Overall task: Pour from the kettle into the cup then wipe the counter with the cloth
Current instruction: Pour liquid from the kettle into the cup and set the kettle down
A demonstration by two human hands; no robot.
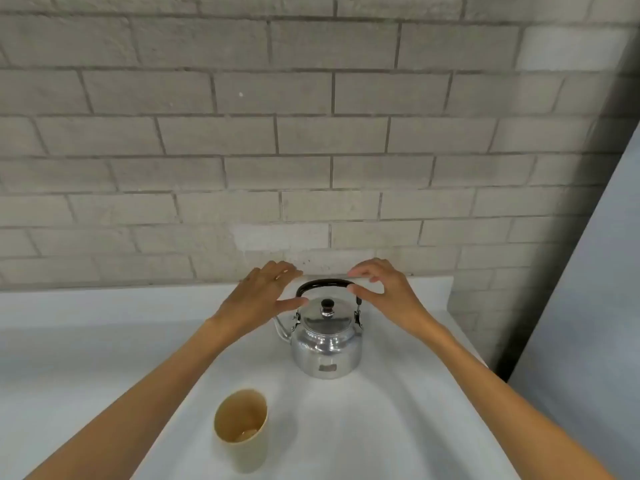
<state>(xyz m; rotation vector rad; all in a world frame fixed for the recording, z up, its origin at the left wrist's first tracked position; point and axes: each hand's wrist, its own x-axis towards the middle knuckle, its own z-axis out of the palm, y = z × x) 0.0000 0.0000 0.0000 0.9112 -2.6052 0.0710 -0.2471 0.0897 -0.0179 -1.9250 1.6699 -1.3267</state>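
Note:
A shiny metal kettle [325, 344] with a black arched handle and a knobbed lid stands upright on the white counter [104, 327], spout pointing left. A beige cup [242, 427] stands upright in front of it, to the left, with something small at its bottom. My left hand [263, 299] hovers at the left end of the handle, fingers apart, holding nothing. My right hand [384, 292] hovers at the right end, thumb and fingers curved and apart, not closed on the handle. No cloth is in view.
A grey brick wall [311, 133] rises right behind the counter. A pale vertical panel [588, 306] stands at the right, past the counter's right edge.

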